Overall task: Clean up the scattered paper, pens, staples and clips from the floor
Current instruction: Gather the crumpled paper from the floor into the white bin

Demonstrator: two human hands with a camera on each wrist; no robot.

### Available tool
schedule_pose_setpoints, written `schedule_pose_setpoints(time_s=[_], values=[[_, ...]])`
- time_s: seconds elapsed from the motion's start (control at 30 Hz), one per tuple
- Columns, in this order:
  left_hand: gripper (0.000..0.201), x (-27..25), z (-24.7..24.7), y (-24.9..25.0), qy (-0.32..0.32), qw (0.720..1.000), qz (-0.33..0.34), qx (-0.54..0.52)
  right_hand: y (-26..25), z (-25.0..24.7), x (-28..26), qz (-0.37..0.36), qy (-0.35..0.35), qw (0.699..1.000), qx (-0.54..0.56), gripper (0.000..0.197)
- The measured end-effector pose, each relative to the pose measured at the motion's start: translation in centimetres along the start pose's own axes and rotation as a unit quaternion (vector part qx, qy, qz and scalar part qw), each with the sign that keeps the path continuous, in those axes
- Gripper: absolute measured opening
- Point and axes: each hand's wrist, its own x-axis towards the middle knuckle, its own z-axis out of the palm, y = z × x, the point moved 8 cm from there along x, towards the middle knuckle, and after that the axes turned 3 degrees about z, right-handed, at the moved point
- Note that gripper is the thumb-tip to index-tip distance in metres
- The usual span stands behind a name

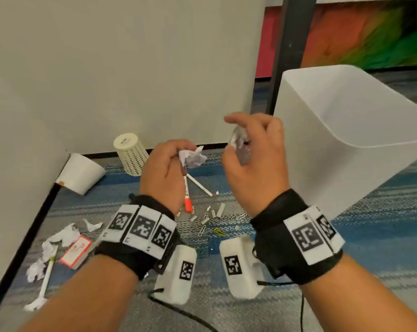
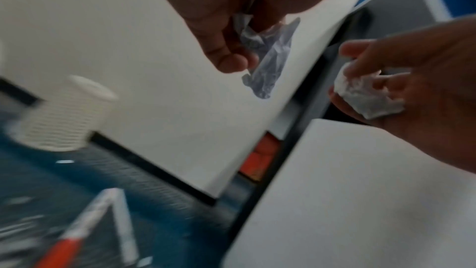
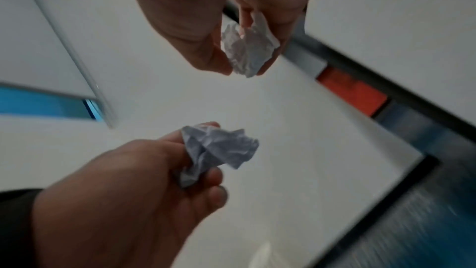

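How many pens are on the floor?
3. Orange-capped pen and white pen lie on the carpet by the left hand; a third pen lies at far left among torn paper. Others may be hidden.

Off-white partition walls [image 1: 130, 68] with black baseboard [image 1: 23, 226] meeting in a corner at left, blue-grey striped carpet [image 1: 370, 236], dark vertical post [image 1: 289, 51] right of the partition, red-to-green gradient mural wall [image 1: 370, 34] behind it, even indoor lighting.

White bin [image 1: 346, 140] stands open-topped just beside right hand [image 1: 253, 161].
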Motion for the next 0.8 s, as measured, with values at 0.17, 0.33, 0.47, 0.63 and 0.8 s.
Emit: schedule_pose_setpoints(time_s=[0.17, 0.33, 0.47, 0.63, 0.8], values=[[0.029, 1.2, 7.5, 11.2, -0.049, 0.984, 0.120, -0.125, -2.5, -11.7, 1.6, -0.094, 0.210, 0.970, -0.082, 0.040], [0.053, 1.3, 13.9, 15.2, -0.159, 0.970, 0.148, -0.112, 0.3, -15.9, 2.3, -0.071, 0.244, 0.958, -0.136, 0.042], [0.046, 0.8, 16.1, 14.9, -0.210, 0.964, 0.154, -0.052, 3.1, -16.1, 3.1, -0.012, 0.157, 0.972, -0.176, 0.043], [0.030, 0.7, 11.5, 10.9, -0.132, 0.985, 0.109, -0.013, 1.2, -12.6, 1.2, -0.071, 0.132, 0.975, -0.164, 0.025], [0.025, -1.7, 4.4, 0.5, -0.124, 0.988, 0.020, 0.089, 0.6, 1.2, -2.9, -0.084, -0.128, 0.983, -0.106, 0.018]])
